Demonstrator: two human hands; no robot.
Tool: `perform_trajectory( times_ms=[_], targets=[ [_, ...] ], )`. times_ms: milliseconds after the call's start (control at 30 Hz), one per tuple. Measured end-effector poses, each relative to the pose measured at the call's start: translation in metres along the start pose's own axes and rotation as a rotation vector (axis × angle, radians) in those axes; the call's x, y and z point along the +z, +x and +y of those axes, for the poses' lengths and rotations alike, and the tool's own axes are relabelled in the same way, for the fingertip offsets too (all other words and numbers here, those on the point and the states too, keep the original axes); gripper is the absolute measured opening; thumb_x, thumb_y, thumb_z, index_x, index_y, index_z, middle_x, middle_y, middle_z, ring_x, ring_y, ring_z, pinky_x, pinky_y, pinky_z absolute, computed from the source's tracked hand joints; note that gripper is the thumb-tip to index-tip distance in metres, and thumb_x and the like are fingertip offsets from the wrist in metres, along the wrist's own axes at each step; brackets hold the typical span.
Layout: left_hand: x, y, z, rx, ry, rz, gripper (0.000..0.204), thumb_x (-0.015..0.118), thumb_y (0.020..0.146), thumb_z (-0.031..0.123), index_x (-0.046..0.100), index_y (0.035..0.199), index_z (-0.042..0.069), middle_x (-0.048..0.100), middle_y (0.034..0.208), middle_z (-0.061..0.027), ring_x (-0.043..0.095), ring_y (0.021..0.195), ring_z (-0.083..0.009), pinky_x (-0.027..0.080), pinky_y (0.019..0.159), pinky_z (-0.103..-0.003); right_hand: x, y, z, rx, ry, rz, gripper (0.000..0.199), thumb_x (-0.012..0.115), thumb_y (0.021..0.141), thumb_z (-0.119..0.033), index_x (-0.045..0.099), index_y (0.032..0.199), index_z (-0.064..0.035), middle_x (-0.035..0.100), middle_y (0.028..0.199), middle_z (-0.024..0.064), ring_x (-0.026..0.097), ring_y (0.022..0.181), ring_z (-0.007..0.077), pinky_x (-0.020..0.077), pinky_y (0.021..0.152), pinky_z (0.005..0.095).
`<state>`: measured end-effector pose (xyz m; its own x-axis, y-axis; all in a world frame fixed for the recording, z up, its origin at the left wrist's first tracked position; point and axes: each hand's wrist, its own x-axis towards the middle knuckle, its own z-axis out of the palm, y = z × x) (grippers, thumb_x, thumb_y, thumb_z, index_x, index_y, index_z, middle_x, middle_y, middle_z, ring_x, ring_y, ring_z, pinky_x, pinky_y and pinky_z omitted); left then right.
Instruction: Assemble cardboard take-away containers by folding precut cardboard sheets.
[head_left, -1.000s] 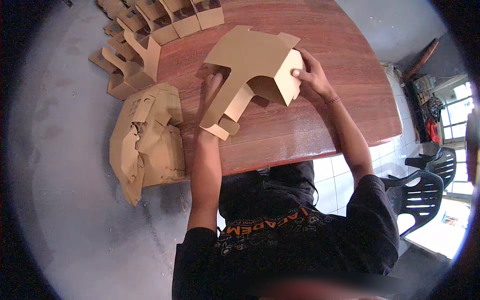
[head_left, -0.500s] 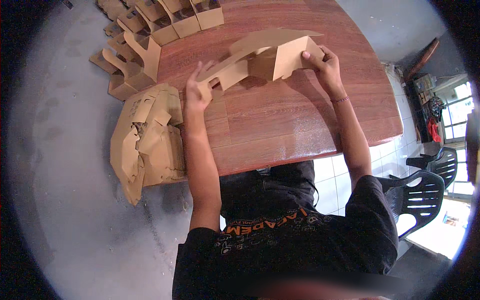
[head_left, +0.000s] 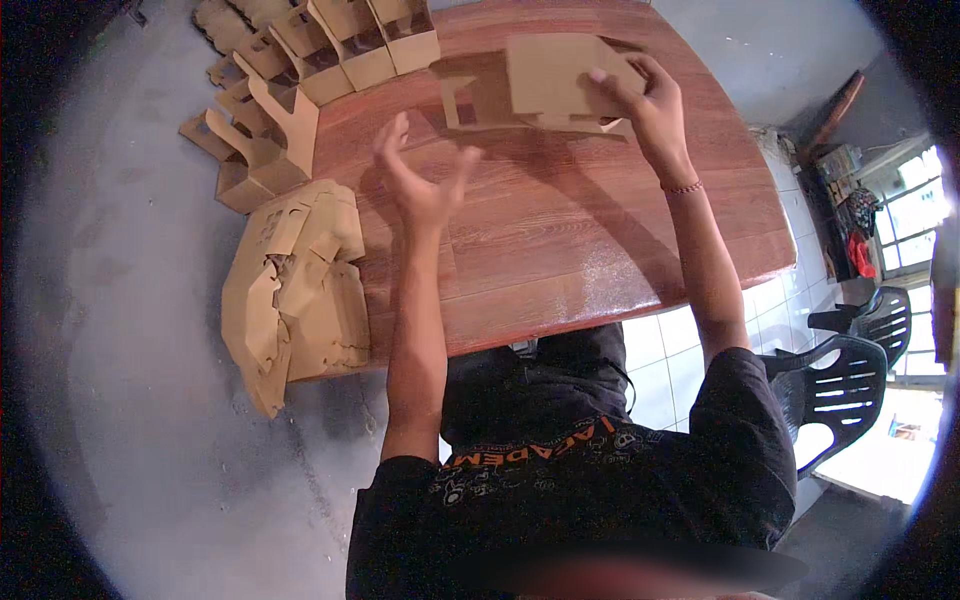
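Now the right hand (head_left: 655, 105) pins the half-folded cardboard box (head_left: 545, 85) upright on the table (head_left: 560, 240), while the left hand (head_left: 420, 180) hovers empty, fingers (head_left: 395, 135) spread wide.

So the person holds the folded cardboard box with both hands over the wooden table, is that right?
Not quite. In the head view only the right hand grips the folded cardboard box over the wooden table. The left hand is open, its fingers spread, apart from the box and holding nothing.
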<state>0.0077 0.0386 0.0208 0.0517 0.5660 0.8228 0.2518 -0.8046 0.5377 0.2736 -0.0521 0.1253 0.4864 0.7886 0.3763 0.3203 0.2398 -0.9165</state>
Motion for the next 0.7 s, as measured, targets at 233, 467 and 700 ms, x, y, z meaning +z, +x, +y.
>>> perform_trajectory(
  times_ms=[233,467,700],
  targets=[
    [0.008,0.006,0.041,0.318,0.3,-0.163,0.126,0.084,0.061,0.063,0.016,0.154,0.012,0.017,0.158,-0.0244,0.021,0.144,-0.0406,0.017,0.114,-0.063,0.045,-0.008,-0.056,-0.235,-0.375,-0.329,0.041,0.077,0.079,-0.026,0.067,0.108,0.0009,0.072,0.095,0.0167,0.072,0.084,0.024,0.0576,0.075,0.0379],
    [-0.015,0.022,0.028,0.361,0.239,-0.088,0.126,0.083,0.066,0.06,0.011,0.154,0.007,0.018,0.157,-0.0276,0.025,0.141,-0.0491,0.026,0.112,-0.063,0.078,-0.033,-0.101,-0.561,-0.425,-0.638,0.035,0.076,0.077,-0.019,0.069,0.105,0.0006,0.069,0.093,0.0191,0.069,0.081,0.0305,0.0538,0.072,0.0354],
    [-0.015,0.014,0.019,0.311,0.156,-0.017,0.12,0.087,0.066,0.048,0.019,0.15,-0.004,0.033,0.147,-0.0283,0.038,0.131,-0.0462,0.034,0.109,-0.055,0.086,-0.042,-0.127,-0.667,-0.438,-0.587,0.038,0.069,0.083,-0.025,0.066,0.112,-0.0018,0.068,0.089,0.023,0.067,0.082,0.039,0.0545,0.073,0.043]
  ],
)
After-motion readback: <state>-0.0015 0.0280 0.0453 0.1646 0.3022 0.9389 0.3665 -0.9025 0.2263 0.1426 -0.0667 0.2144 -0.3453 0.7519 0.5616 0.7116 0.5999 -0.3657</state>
